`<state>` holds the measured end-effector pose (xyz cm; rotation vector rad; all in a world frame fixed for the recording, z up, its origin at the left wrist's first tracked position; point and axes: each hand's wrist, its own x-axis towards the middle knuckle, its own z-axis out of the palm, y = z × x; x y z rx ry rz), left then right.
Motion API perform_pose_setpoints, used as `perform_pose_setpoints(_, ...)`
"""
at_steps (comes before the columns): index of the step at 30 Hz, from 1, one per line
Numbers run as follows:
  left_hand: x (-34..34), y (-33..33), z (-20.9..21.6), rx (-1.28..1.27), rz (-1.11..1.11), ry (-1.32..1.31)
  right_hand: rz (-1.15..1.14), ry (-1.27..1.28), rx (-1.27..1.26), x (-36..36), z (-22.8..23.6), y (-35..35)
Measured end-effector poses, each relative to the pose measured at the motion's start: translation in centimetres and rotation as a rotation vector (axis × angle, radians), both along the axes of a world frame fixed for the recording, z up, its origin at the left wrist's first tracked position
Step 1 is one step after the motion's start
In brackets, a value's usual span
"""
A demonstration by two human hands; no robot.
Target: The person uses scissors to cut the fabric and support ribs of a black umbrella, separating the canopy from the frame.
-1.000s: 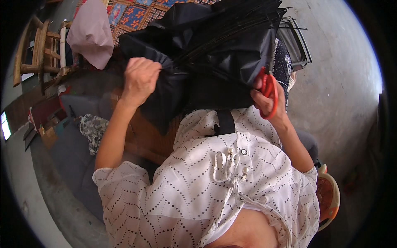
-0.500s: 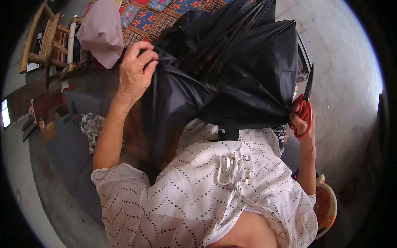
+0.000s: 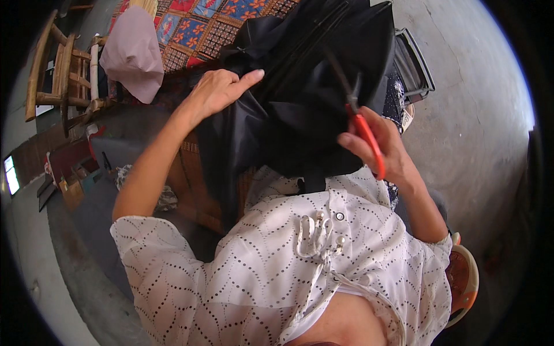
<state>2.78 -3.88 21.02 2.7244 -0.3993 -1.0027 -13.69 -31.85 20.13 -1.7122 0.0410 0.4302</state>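
A black umbrella (image 3: 300,124) lies across my lap, its shiny cloth bunched and its thin dark ribs running toward the far side. My left hand (image 3: 222,91) is on the left part of the cloth, with the thumb stretched out to the right. Its other fingers curl down over the cloth and are mostly hidden. Over the right part of the umbrella, my right hand (image 3: 384,144) grips scissors (image 3: 365,130) by their red handles. The dark blades point up and away to the left, blurred, and I cannot make out whether they touch the cloth.
Beyond the umbrella lies a colourful patterned cloth (image 3: 199,29). A pale pink cloth (image 3: 133,55) hangs at the far left beside a bamboo chair (image 3: 66,75). A dark metal-framed object (image 3: 414,63) stands at the right, and an orange and cream rounded object (image 3: 464,282) is beside my right elbow.
My right hand has swung the scissors leftward from the umbrella's right edge to over its cloth. My left hand has moved right, its thumb now stretched out. The umbrella has shifted and folded inward.
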Motion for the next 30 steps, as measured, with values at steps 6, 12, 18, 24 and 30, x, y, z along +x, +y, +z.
perform_pose_setpoints(6,1.3,0.6,-0.1,0.330,-0.461,-0.061,0.129,-0.202,-0.193,2.1,2.6,0.6)
perform_pose_setpoints(12,0.1,2.5,1.3,-0.105,-0.321,-0.110,0.138,0.179,0.270,3.4,4.2,0.8)
perform_pose_setpoints(18,-2.1,-0.7,4.5,-0.355,-0.148,-0.361,0.267,0.378,0.563,3.2,2.6,2.8)
perform_pose_setpoints(24,-3.7,-1.6,5.7,-0.598,0.126,-0.163,0.347,0.562,0.811,2.0,1.5,2.7)
perform_pose_setpoints(30,-6.7,-2.5,6.0,-0.808,0.282,-0.150,0.357,0.658,1.196,0.4,0.3,2.4)
